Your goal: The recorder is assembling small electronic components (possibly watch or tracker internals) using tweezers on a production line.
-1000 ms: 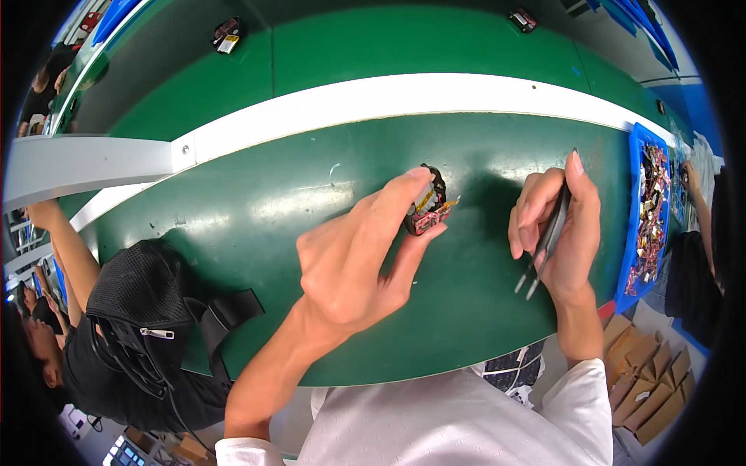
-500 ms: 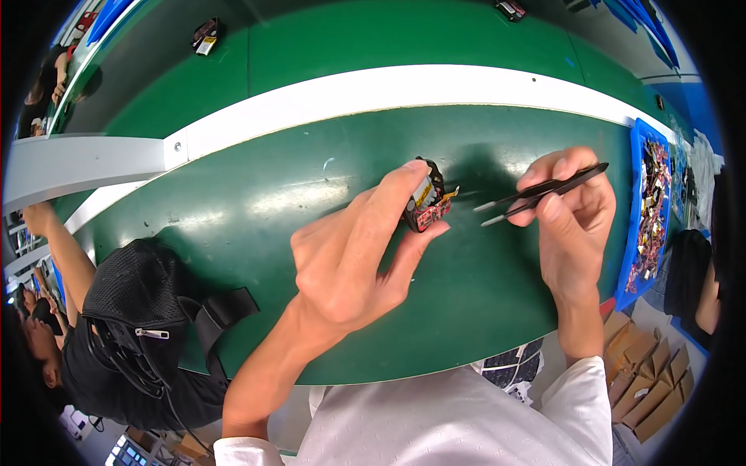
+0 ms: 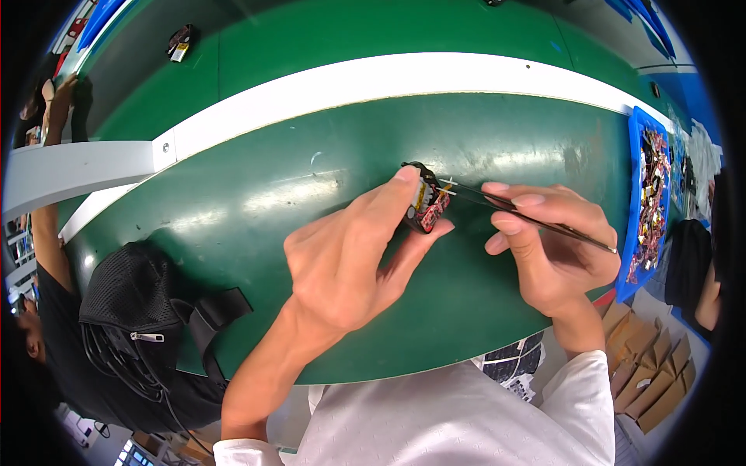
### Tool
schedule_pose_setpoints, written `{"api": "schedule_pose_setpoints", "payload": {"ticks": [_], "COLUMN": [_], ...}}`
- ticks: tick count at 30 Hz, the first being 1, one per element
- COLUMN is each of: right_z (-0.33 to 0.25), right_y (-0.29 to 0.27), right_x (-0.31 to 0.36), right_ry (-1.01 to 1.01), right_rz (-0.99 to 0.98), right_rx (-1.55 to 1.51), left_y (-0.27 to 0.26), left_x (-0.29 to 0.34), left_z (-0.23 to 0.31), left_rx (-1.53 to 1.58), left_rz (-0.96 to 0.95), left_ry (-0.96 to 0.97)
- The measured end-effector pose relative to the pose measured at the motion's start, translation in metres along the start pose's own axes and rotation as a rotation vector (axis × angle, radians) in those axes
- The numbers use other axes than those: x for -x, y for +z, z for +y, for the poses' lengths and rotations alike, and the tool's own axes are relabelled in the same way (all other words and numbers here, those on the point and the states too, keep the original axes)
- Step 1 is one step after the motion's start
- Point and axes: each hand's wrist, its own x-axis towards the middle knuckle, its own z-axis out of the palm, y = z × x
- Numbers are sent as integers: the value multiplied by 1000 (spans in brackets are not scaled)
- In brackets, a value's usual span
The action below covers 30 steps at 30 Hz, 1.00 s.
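Between its thumb and fingers my left hand (image 3: 346, 252) grips a small black electronic device (image 3: 426, 203) above the green table. The device's inside faces up, with a red circuit board, a silver part with a yellow label and a small yellowish strip sticking out to the right. My right hand (image 3: 552, 241) pinches black tweezers (image 3: 513, 208). Their pale tips reach the yellowish strip at the device's upper right edge; whether they grip it I cannot tell.
At the right stands a blue tray (image 3: 634, 194) full of small electronic parts. A black mesh bag (image 3: 132, 287) with a strap lies at the left. Beyond the white rail (image 3: 388, 74), another device (image 3: 180, 43) lies on a green surface. Cardboard boxes (image 3: 645, 373) stand at lower right; a person works at the left.
My right hand has turned and brought the tweezers left, their tips now at the device's strip. The left hand keeps the device in nearly the same place. The view has shifted slightly.
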Motion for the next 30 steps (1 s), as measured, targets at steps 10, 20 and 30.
{"api": "schedule_pose_setpoints", "payload": {"ticks": [10,20,30], "right_z": [-2,-4,-3], "right_y": [7,11,12], "right_x": [0,-1,1], "right_ry": [-5,99,167], "right_rz": [-30,44,85], "right_rx": [92,-1,-25], "left_y": [-4,-3,-2], "left_x": [2,2,3], "left_z": [8,8,7], "left_rx": [-138,-165,-166], "left_rz": [-16,-4,2], "left_ry": [-42,-23,-13]}}
